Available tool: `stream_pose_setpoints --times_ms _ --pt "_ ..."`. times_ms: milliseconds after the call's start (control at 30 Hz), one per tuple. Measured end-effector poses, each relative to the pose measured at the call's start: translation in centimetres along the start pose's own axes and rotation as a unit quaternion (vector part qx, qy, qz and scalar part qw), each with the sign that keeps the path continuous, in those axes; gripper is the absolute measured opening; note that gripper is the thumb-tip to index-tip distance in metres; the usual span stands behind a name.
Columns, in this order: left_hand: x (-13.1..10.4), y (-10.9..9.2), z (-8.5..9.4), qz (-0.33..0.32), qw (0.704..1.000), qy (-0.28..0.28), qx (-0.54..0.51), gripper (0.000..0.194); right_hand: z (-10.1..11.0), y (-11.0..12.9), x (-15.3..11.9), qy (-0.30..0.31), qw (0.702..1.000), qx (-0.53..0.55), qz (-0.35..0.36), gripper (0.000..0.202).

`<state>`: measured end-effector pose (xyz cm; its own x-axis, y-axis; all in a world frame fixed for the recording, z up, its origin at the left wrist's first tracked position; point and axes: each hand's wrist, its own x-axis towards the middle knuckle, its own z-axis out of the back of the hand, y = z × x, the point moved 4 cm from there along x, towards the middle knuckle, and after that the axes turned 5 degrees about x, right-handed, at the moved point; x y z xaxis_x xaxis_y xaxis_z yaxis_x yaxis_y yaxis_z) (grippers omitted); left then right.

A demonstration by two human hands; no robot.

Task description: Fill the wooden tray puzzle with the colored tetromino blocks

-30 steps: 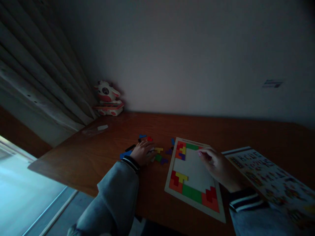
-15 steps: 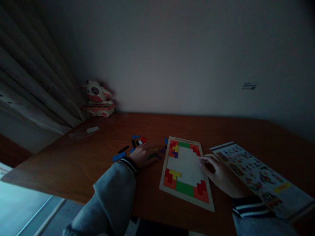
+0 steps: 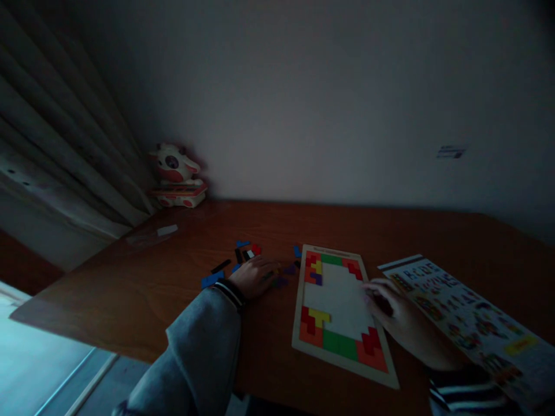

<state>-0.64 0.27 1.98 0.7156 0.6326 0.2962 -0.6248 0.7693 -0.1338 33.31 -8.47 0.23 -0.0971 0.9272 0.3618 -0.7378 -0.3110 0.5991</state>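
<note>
Brown surface spreads beyond the board on both sides. Printed sheet lies right of the board. Board itself has its long axis running near to far, coloured blocks at both ends, middle bare. Right hand curls at the board's right edge, thumb and fingertips drawn close; cannot tell whether they pinch anything. Left hand, palm down left of the board, is nearer the loose pieces clustered there; its fingers cover some, grip unclear.
</note>
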Motion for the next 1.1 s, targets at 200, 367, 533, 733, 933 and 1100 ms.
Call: stream_pose_setpoints --times_ms 200,367,533,733,933,1100 --pt "-0.5 0.0 0.9 -0.015 1.000 -0.011 -0.017 0.039 -0.1 -0.7 0.1 -0.002 1.000 0.003 -0.009 0.029" --pt "-1.1 0.2 2.0 -0.006 1.000 -0.002 -0.026 0.054 -0.4 -2.0 -0.1 0.008 1.000 0.006 -0.013 0.029" --pt "-0.9 -0.6 1.4 -0.029 0.999 -0.011 -0.036 0.051 -0.8 -2.7 -0.2 0.003 1.000 0.008 -0.005 0.028" --pt "-1.3 0.4 1.0 0.038 0.998 -0.042 0.021 0.037 -0.9 -3.5 -0.3 0.001 1.000 0.011 -0.009 0.029" --pt "-6.1 5.6 3.5 0.267 0.953 -0.054 0.130 0.028 -1.3 -4.5 -0.5 0.001 1.000 -0.003 -0.004 0.028" --pt "-9.4 8.2 4.1 0.379 0.916 0.017 0.130 0.029 -1.3 -4.8 -0.3 -0.023 1.000 -0.006 0.009 0.027"
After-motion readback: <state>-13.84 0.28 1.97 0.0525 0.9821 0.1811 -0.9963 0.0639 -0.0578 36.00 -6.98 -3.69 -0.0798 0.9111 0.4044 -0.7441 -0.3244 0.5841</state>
